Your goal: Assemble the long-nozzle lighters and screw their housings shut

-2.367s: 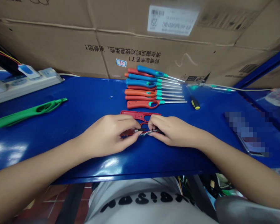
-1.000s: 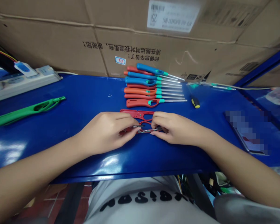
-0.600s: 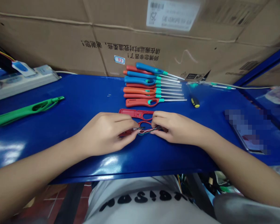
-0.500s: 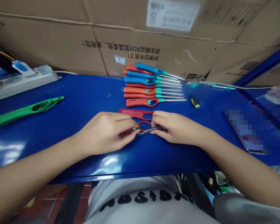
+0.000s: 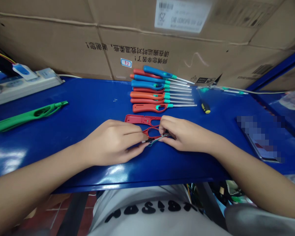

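The left hand [image 5: 113, 141] pinches a small black part [image 5: 149, 140], the right hand [image 5: 183, 135] pinches thin wires [image 5: 156, 139] at its two o'clock, and a red shell [image 5: 135, 119] lies toward its eleven o'clock.

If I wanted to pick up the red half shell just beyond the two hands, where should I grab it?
The farther red half shell is probably best pinched across the long edges of its broad left end, coming from the left and above. It appears to lie flat, inside facing up, with that end uncovered, while the right hand hides part of its looped end.
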Demonstrator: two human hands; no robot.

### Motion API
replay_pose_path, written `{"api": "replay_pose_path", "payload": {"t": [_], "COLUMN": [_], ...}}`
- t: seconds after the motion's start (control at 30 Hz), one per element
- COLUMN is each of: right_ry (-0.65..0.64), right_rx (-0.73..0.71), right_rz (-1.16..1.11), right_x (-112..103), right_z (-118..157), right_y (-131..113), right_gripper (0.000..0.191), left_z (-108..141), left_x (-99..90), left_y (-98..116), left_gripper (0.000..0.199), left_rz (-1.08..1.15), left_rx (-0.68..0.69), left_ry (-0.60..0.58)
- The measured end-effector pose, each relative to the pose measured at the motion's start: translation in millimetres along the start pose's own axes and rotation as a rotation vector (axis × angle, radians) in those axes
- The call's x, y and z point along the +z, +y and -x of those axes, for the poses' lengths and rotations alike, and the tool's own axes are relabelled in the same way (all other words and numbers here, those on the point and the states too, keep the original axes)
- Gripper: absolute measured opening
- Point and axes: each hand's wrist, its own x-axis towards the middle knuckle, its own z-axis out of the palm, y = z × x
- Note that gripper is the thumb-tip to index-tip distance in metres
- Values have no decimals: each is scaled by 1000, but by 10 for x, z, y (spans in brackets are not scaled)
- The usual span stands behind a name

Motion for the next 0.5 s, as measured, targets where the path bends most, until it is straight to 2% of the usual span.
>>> {"api": "replay_pose_path", "payload": {"t": [0.2,0.37,0.5], "right_ry": [0,2,14], "right_rx": [6,-10,-28], "right_rz": [-34,-48,-50], "right_x": [11,12,6], "right_z": [-4,12,13], "right_y": [24,53,63], "right_gripper": [12,12,11], "left_z": [12,-1,0], "left_x": [19,10,6], "left_y": [-15,-18,-22], "left_gripper": [17,16,16], "left_rz": [-45,-46,-48], "left_rx": [57,-13,-16], "left_ry": [-2,-21,-31]}}
